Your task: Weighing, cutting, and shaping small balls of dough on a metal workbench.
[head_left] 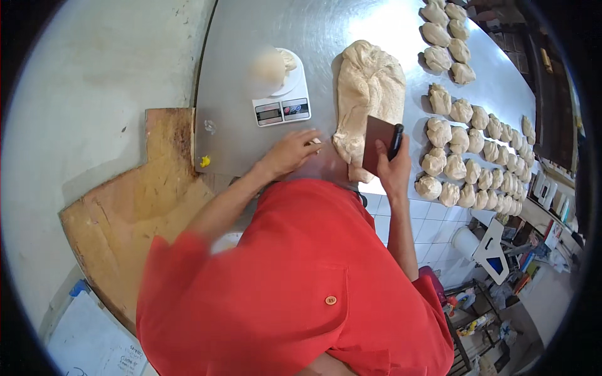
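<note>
Centre of frame: right hand (394, 168) closed around a scraper (380, 143), dark blade upright, black handle at its right edge. Blade just in front of the lower right end of the dough mass (369, 94), long and pale, lying on the steel table (238, 94) from upper centre down to centre. Left of it: left hand (290, 152) resting palm down on the table, fingers loosely curled over a small pale piece at the fingertips; grip on it unclear. Above the left hand: white scale (282, 103), a blurred dough lump (271, 66) on its platform. Right and upper right: dough balls (467, 172) in rows on the table. Lower half: red shirt (295, 282). Left: wooden board (138, 207).
</note>
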Tool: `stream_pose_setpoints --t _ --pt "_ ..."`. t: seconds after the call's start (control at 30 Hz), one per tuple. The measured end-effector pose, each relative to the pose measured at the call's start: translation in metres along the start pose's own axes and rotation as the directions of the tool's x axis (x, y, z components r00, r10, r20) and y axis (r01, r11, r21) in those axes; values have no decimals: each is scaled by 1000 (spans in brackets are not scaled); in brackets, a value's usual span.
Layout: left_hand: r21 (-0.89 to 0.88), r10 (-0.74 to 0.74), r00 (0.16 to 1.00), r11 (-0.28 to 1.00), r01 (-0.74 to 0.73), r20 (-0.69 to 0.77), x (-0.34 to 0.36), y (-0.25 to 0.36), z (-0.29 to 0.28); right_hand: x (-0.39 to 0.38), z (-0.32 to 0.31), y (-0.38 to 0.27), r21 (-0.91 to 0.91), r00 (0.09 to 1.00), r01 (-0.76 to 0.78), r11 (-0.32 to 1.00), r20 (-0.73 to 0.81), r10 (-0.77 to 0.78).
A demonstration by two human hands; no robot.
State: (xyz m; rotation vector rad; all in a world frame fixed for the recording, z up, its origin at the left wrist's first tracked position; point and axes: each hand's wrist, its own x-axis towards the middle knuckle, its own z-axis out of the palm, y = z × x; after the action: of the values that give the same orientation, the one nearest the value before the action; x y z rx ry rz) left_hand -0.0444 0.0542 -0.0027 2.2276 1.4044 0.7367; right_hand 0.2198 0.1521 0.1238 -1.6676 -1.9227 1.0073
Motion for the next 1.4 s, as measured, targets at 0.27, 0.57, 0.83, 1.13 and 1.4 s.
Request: stream_pose_setpoints --t 0.27,0.57,0.83,1.13,1.4 --pt "-38 -186 948 983 182 -257 6 31 22 -8 8 -9 -32 1000 -5 999 1 5" --pt "-371 -395 889 880 296 -230 -15 27 32 -46 51 -27 -242 990 32 970 138 1" --pt "-313 -354 910 908 279 -215 -12 21 31 -48 73 -13 -247 979 80 966 201 -30" --pt "-60 -262 807 960 273 -528 29 9 -49 -36 62 -27 -203 987 2 979 156 30" --pt "303 -255 889 874 380 -381 82 -94 -112 4 75 -8 -454 982 187 871 102 -158"
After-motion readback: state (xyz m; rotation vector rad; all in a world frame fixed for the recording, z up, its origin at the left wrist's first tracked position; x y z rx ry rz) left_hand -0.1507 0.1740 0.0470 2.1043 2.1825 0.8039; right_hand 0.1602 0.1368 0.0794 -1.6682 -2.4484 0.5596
